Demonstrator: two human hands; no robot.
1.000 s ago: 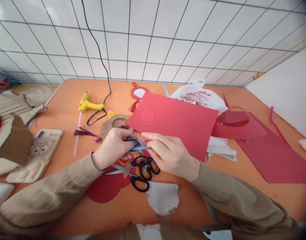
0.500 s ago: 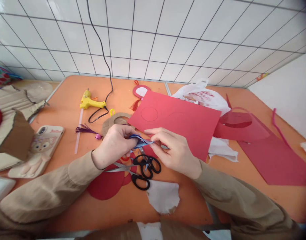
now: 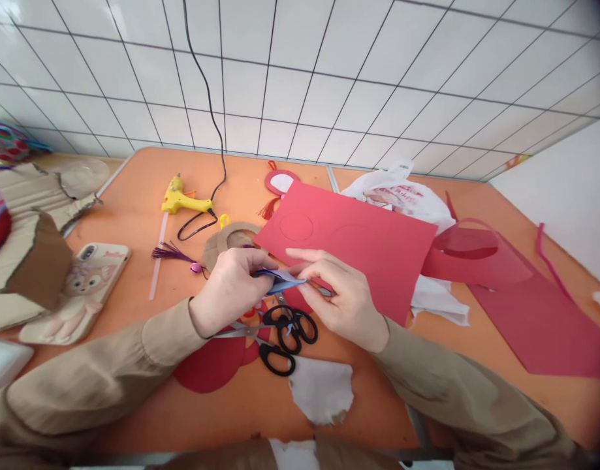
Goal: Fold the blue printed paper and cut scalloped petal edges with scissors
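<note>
Above the middle of the table, both hands hold a small blue folded piece (image 3: pixel 286 282) with a pale inner side; whether it is cloth or paper I cannot tell. My left hand (image 3: pixel 234 284) is closed on its left end, and my right hand (image 3: pixel 343 297) pinches the right tip between thumb and fingers. Just below lie two pairs of black-handled scissors (image 3: pixel 277 361), partly over red cut-out pieces (image 3: pixel 209 369). A brown cardboard ring (image 3: pixel 215 243) is partly hidden behind my left hand. Beyond my right hand lies a red sheet (image 3: pixel 373 251) with a circle drawn on it.
A yellow glue gun (image 3: pixel 187 201) with a black cord lies at the back left, near a purple tassel (image 3: pixel 171 253). Further left are a phone (image 3: pixel 96 277) and torn cardboard (image 3: pixel 35 261). A white plastic bag (image 3: pixel 412 199) is at the back right; a white scrap (image 3: pixel 323 390) lies in front.
The blue piece is spread a little wider between my fingers and shows more of its pale inside. The view has shifted slightly; the things on the table stay put.
</note>
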